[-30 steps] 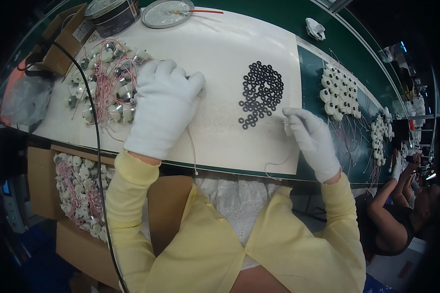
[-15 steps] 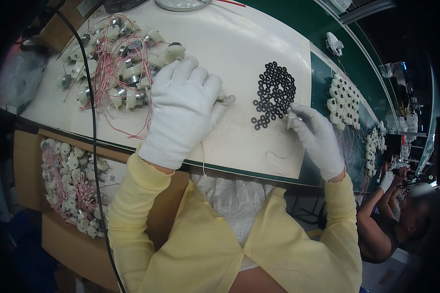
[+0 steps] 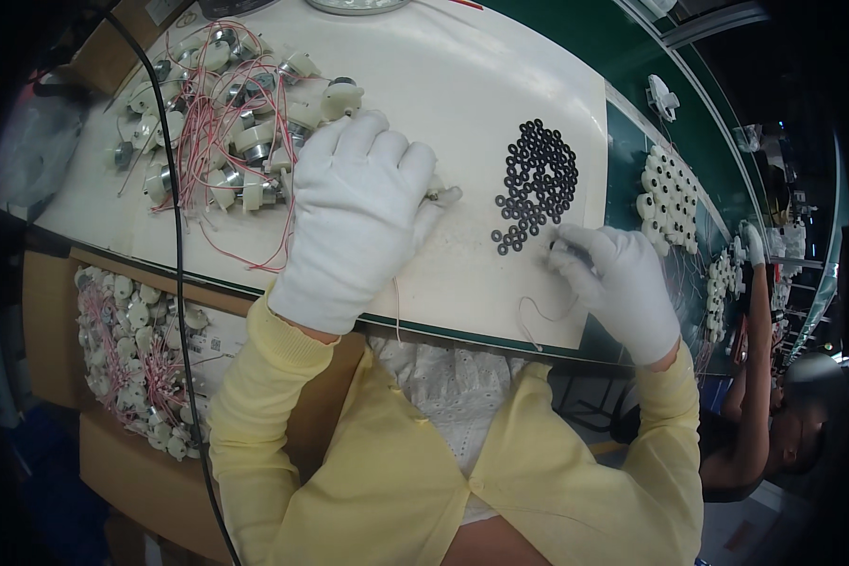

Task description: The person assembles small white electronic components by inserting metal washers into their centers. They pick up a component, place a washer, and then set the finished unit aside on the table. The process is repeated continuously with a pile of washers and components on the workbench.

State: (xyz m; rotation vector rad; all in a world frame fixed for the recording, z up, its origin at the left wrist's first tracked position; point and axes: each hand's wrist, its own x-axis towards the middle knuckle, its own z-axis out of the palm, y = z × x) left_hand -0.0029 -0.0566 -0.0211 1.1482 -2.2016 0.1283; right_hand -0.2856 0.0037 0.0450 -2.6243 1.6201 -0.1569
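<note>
My left hand (image 3: 354, 212), in a white glove, is closed over a small motor (image 3: 434, 194). Only a sliver of it shows by the thumb, and a thin wire hangs below the wrist. My gloved right hand (image 3: 623, 283) has thumb and fingers pinched together just below the black rings (image 3: 538, 179) spread flat on the white sheet. A dark spot shows at its fingertips; the small motor there is mostly covered by the fingers. A loose thin wire (image 3: 536, 325) curls on the sheet below this hand. Left of my left hand lies a heap of white-and-silver motors (image 3: 245, 141) with pink wires.
Rows of white motors with black rings (image 3: 668, 203) stand on the green bench to the right. At lower left a cardboard box (image 3: 141, 472) holds more motors. A black cable (image 3: 181, 283) hangs across the left. Another person (image 3: 764, 415) works at far right.
My right hand has shifted down and slightly right, away from the black rings, and its fingers now cover the motor more. My left hand stays nearly still. The other person's arm has stretched out.
</note>
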